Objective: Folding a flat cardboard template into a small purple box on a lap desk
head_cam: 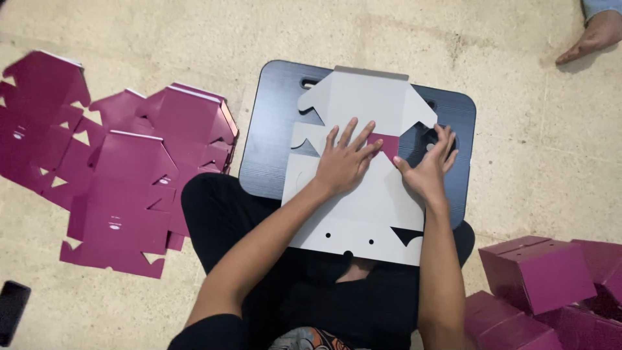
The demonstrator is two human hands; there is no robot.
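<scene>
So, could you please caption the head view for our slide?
Both hands, left hand and right hand, press a flat white box blank on a dark lap board.

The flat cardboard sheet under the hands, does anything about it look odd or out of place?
Nothing looks damaged. The cardboard sheet lies grey side up across the dark board, overhanging it toward the lap.

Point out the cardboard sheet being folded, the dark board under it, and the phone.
cardboard sheet [353,217], head view, on its bare white middle panel.
dark board [275,123], head view, on its bare left part.
phone [11,311], head view, on its black face.
</scene>
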